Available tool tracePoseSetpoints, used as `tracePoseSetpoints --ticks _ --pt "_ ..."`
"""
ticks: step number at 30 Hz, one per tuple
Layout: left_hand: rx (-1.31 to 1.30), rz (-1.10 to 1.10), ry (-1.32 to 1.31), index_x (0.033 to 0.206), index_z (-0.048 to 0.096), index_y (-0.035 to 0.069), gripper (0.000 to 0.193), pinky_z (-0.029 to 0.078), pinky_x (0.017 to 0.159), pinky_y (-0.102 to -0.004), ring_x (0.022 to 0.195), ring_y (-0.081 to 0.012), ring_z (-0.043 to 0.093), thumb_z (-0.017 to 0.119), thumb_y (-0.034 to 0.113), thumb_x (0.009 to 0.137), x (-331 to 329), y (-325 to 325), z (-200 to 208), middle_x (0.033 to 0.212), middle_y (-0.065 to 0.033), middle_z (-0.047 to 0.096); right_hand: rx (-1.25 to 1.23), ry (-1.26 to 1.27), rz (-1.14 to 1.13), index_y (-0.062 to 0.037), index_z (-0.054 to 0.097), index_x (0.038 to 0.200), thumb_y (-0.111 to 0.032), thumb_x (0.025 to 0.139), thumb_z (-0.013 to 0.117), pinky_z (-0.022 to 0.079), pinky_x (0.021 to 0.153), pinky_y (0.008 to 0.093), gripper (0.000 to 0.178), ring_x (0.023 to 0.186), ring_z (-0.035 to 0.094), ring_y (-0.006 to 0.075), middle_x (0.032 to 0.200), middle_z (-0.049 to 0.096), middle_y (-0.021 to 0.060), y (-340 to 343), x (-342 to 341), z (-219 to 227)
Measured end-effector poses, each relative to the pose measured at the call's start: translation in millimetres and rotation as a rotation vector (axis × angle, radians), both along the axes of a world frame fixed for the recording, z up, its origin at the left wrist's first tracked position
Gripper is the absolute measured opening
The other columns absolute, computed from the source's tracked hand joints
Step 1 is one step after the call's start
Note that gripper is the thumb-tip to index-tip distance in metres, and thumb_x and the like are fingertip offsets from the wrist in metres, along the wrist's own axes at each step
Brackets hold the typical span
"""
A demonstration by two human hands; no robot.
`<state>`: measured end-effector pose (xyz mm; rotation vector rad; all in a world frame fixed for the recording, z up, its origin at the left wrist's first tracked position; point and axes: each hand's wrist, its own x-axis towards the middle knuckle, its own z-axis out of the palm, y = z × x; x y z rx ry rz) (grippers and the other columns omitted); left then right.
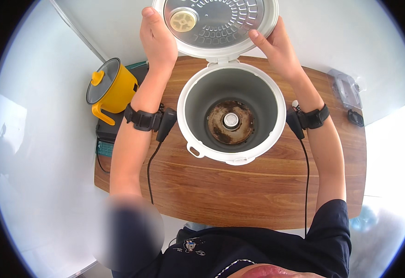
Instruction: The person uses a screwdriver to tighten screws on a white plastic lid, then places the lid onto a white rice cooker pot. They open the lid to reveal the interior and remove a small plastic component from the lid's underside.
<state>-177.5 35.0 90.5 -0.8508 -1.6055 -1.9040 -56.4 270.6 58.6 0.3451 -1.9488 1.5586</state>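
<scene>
A white rice cooker (187,139) stands on the table with its lid (230,41) raised on the hinge at the far side. Inside the grey well, a brown-stained heating plate (221,132) shows, with a round silver button (231,120) at its centre. My left hand (160,44) holds the lid's left edge, its thumb beside the rim and the other fingers hidden behind. At the lid's right edge, my right hand (279,52) grips with its thumb on the metal inner face and its fingers behind. A pale round vent cap (183,21) sits on that inner face.
A yellow pot (119,90) with a glass lid is at the left, above a dark flat object (106,132). Clear plastic packaging (347,88) and a small black item (355,118) lie at the right. Cables (307,185) trail from both wrist straps over the wooden table (239,194).
</scene>
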Motion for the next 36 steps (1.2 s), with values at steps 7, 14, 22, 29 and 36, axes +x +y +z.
tracePoseSetpoints --ticks 7,14,22,29,36 --pt "0.095 -0.238 -0.106 0.13 0.058 -0.002 0.067 0.052 0.095 -0.0331 0.111 -0.0181 0.063 0.041 0.059 0.109 -5.1 -11.1 -6.1 0.122 -0.0095 0.065 -0.057 0.12 -0.114 0.0018 0.049 0.133 -0.007 0.088 0.082 0.056 0.088 0.0339 0.056 0.103 0.064 0.0161 0.117 0.065 0.0103 -18.7 5.6 39.8" --pt "0.066 -0.304 0.035 0.137 0.053 0.0 0.064 0.053 0.098 -0.0353 0.115 -0.0187 0.063 0.043 0.056 0.109 -0.6 -13.5 -8.2 0.13 -0.0103 0.063 0.016 -0.002 -0.24 0.0029 0.049 0.132 -0.004 0.075 0.091 0.058 0.09 0.0355 0.071 0.107 0.065 0.0198 0.115 0.067 0.0127 -30.4 11.8 52.8" --pt "0.169 -0.438 -0.051 0.104 0.056 0.008 0.042 0.041 0.085 -0.0241 0.092 -0.0054 0.048 0.047 0.048 0.111 14.2 -12.8 -0.8 0.1 0.0039 0.057 0.077 0.03 -0.267 0.0039 0.049 0.136 -0.004 0.074 0.092 0.056 0.095 0.0362 0.076 0.11 0.065 0.021 0.121 0.066 0.0136 -27.4 4.3 55.0" --pt "0.121 -0.319 0.076 0.111 0.059 0.005 0.043 0.045 0.076 -0.0231 0.083 -0.0065 0.052 0.052 0.047 0.109 7.4 -24.6 -13.8 0.096 0.0024 0.061 0.217 0.048 -0.353 0.0047 0.047 0.14 -0.006 0.075 0.092 0.055 0.098 0.0373 0.08 0.114 0.064 0.0213 0.124 0.066 0.0138 -34.6 11.9 54.2" --pt "0.093 -0.18 0.103 0.114 0.059 0.002 0.045 0.044 0.09 -0.0277 0.098 -0.0114 0.053 0.041 0.044 0.113 9.0 -23.3 -17.9 0.106 -0.0023 0.059 0.2 0.029 -0.28 0.004 0.042 0.145 -0.005 0.077 0.09 0.055 0.099 0.0386 0.084 0.114 0.063 0.0222 0.127 0.064 0.0138 -28.9 8.5 47.9"
